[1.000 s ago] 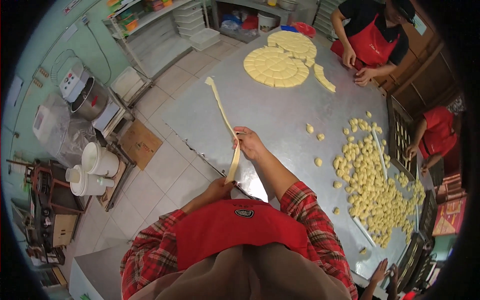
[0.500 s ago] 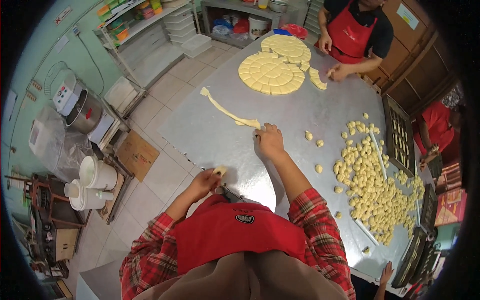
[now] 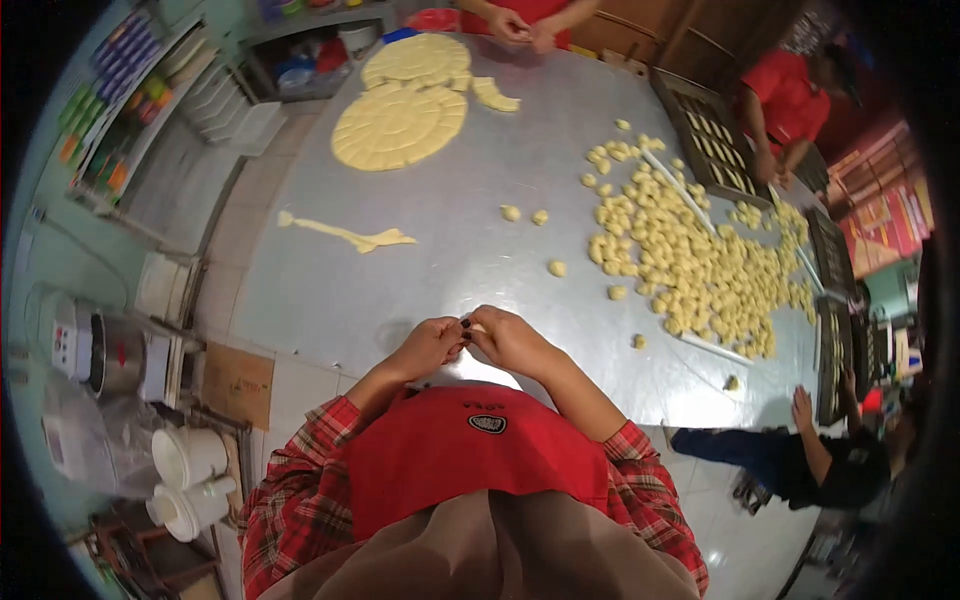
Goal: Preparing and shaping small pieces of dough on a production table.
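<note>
In front of my red apron, over the near edge of the metal table, both hands meet with fingertips together. My left hand is closed around a small piece of pale dough, mostly hidden by the fingers. Pinching at the same piece is my right hand. Small dark spots show where the fingertips meet; I cannot tell what they are. A thin, uneven dough strip lies beyond my left hand, touched by neither. A few loose dough balls sit past my right hand.
Large cut dough rounds lie at the far left, with a small dough piece beside them. A heap of dough balls spreads to the right, among white rods. Trays line the right edge. Co-workers stand around the table.
My right hand has left the dough strip and come back to join my left at the dough piece. My view has turned right, and a person in dark clothes shows more at the right.
</note>
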Demonstrator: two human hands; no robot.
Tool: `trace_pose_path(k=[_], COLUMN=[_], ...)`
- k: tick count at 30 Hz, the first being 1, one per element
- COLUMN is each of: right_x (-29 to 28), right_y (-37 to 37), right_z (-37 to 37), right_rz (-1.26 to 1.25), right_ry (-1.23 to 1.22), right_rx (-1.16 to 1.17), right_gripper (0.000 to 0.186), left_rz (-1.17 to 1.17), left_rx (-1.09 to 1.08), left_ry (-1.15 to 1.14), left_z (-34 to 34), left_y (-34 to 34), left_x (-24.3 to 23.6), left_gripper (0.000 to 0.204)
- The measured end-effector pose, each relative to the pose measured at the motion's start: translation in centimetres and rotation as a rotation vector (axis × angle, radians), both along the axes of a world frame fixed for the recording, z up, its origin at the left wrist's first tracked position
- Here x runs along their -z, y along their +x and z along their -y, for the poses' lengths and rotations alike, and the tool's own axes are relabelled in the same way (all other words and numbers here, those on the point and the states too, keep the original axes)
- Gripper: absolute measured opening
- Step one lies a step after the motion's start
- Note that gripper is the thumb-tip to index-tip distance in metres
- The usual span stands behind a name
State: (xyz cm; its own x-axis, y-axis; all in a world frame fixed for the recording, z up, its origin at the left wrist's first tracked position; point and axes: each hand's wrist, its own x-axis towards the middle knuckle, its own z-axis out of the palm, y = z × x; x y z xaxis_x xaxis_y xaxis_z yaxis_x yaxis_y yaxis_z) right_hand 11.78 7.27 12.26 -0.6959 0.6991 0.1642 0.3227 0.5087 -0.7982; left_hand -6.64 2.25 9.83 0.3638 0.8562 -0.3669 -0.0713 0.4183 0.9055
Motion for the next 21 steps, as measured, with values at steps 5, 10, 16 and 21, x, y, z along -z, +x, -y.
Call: trace_pose_path(k=[5,10,16,21], right_x=[-0.6,2.5,7.2,8.1], right_y=[6.8,17.0,14.6,15.8], right_z=[2.3,4.8,6.6,-1.5], right_rz=[0.054,0.224,0.520,0.398], right_ry=[-0.136,-0.341,0.219,0.439], right_rx=[0.022,0.531,0.311,0.508], right_gripper=[0.014,0.021,0.060,0.043], left_rz=[-0.266,-0.646,-1.221,-1.125], left_rx=[0.110,-0.115,0.154,0.010], left_ry=[0.244,0.498,0.862,1.013], left_z=[-0.1,-0.7,-2.2,-9.6], left_y=[4.8,3.4,8.1,8.6], left_x=[2.1,3.8,6.2,4.5], left_gripper=[0.022,0.021,0.049,0.047])
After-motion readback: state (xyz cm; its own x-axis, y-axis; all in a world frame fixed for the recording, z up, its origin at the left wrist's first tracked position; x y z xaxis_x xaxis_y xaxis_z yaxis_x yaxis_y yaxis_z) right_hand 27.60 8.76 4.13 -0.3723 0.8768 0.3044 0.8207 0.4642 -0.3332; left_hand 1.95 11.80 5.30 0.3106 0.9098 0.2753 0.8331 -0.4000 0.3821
